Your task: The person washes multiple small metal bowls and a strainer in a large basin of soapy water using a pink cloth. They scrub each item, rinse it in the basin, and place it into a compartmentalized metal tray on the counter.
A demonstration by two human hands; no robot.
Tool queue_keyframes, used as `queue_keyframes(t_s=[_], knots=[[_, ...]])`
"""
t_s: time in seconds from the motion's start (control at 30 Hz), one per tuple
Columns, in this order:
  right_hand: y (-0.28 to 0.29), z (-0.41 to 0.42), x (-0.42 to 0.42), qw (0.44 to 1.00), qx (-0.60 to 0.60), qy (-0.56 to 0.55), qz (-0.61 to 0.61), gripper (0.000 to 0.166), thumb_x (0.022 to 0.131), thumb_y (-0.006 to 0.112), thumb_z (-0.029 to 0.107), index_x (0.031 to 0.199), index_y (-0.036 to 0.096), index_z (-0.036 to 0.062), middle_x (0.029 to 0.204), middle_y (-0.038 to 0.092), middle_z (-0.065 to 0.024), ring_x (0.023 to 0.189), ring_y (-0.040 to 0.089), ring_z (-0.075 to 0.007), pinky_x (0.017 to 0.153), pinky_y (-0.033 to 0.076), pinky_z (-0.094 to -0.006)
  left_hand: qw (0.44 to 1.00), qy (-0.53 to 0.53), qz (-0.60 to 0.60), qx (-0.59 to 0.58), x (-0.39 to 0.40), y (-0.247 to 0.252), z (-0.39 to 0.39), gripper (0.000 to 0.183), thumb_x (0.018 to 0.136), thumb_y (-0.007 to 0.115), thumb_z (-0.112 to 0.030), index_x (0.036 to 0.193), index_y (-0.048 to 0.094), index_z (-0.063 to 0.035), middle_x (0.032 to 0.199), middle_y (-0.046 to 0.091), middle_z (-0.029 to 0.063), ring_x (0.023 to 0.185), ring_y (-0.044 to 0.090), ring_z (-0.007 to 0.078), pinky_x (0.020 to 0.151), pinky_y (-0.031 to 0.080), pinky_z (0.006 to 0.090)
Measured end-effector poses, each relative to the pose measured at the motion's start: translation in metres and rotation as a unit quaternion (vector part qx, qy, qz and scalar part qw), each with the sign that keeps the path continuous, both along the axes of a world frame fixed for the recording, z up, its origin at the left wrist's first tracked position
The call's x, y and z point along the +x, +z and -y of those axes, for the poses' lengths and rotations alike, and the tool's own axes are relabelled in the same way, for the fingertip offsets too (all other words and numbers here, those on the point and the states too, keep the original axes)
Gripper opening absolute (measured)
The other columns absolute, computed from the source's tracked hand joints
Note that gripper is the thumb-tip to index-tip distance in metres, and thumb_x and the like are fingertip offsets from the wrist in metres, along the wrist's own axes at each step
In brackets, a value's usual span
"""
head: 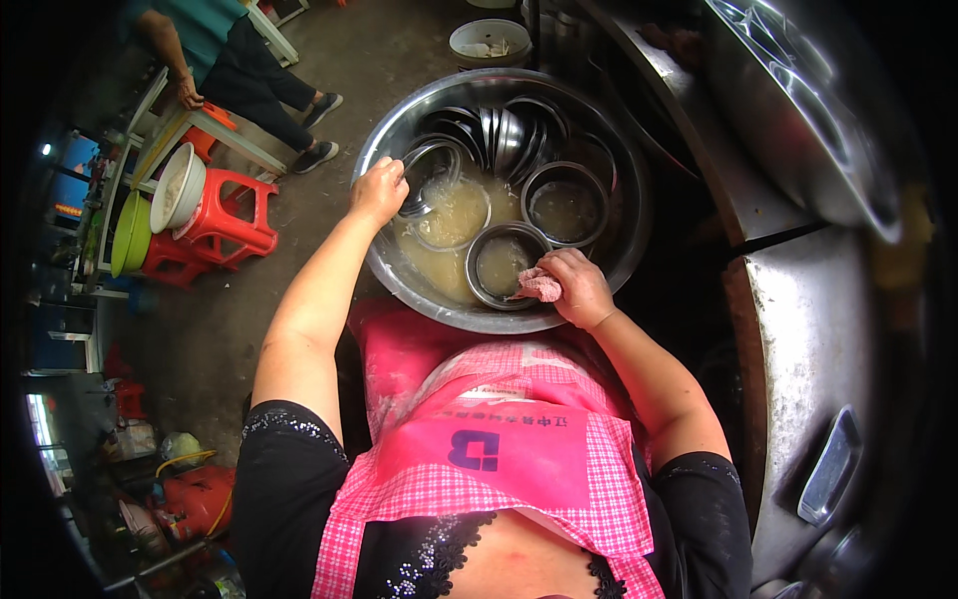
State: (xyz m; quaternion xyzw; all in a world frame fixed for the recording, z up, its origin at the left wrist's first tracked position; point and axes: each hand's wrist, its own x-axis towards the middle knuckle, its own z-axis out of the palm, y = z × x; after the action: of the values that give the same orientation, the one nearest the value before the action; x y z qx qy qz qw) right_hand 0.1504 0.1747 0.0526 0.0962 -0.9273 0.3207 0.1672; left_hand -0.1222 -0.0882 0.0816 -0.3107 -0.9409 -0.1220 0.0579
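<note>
A wide stainless-steel basin (pixel 389 273) before me holds cloudy, yellowish water with pale bits in it. At its left side my left hand (pixel 380 192) grips the rim of a tilted metal bowl (pixel 458 159). My right hand (pixel 578 288), at the near right, is closed around a bunched pink cloth (pixel 540 285). The cloth touches the rim of a round metal bowl (pixel 471 263), which has water in it. Another round metal bowl (pixel 603 196) sits just beyond. Several metal bowls (pixel 513 138) lean on edge along the basin's far side.
A white bucket (pixel 490 37) stands past the basin. To the left, red plastic stools (pixel 254 217) bear a white basin (pixel 179 187) and a green basin (pixel 131 232). A person (pixel 239 75) is beside a table. A metal counter (pixel 793 329) on the right carries a metal tray (pixel 829 468).
</note>
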Motion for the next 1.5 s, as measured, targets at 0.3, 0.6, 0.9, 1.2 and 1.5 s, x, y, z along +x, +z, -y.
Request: queue_keyframes(t_s=[0.3,0.6,0.9,1.2,1.5], knots=[[-0.005,-0.003,0.001,1.0,0.002,-0.005,-0.004,0.034,0.065,0.066,0.003,0.099,0.06,0.0069,0.099,0.062,-0.0098,0.097,0.058,-0.031,0.084,0.049,-0.0392,0.979,-0.059,-0.134,0.142,0.022,0.024,0.014,0.016,0.086,0.06,-0.019,0.082,0.061,-0.0031,0.094,0.065,0.0114,0.08,0.064,0.0316,0.067,0.05,0.0411],[-0.006,-0.003,0.003,1.0,-0.004,-0.01,-0.006,0.031,0.067,0.066,0.005,0.098,0.06,0.007,0.098,0.062,-0.0097,0.098,0.057,-0.0309,0.084,0.049,-0.039,0.94,0.091,0.168,0.281,0.039,0.01,0.009,0.04,0.095,0.055,-0.033,0.073,0.058,0.0,0.064,0.061,0.01,0.057,0.06,0.0199,0.056,0.047,0.0333],[-0.006,-0.001,0.002,1.0,-0.003,0.001,0.004,0.031,0.067,0.065,0.004,0.098,0.06,0.0078,0.097,0.062,-0.0097,0.096,0.057,-0.0316,0.083,0.048,-0.0398,0.923,0.146,0.349,0.065,0.007,0.049,0.001,0.028,0.092,0.053,-0.02,0.085,0.064,0.0058,0.071,0.063,0.0131,0.057,0.064,0.0214,0.05,0.055,0.0326],[-0.003,0.0,0.001,1.0,0.011,-0.016,0.022,0.03,0.069,0.068,0.005,0.098,0.061,0.0072,0.095,0.063,-0.0104,0.094,0.058,-0.0331,0.08,0.049,-0.0407,0.777,-0.278,0.37,0.427,0.054,0.152,-0.151,0.04,0.094,0.059,-0.03,0.124,0.055,-0.0052,0.111,0.063,0.0096,0.093,0.064,0.0159,0.082,0.054,0.0319],[-0.002,0.003,0.0,1.0,-0.012,-0.025,0.008,0.028,0.07,0.066,0.006,0.097,0.061,0.0072,0.095,0.063,-0.0105,0.095,0.057,-0.033,0.082,0.048,-0.0407,0.841,-0.393,0.073,-0.364,0.13,-0.07,-0.062,0.061,0.086,0.05,-0.017,0.146,0.034,-0.0212,0.149,0.033,0.0132,0.138,0.032,0.0248,0.115,0.018,0.0462]])
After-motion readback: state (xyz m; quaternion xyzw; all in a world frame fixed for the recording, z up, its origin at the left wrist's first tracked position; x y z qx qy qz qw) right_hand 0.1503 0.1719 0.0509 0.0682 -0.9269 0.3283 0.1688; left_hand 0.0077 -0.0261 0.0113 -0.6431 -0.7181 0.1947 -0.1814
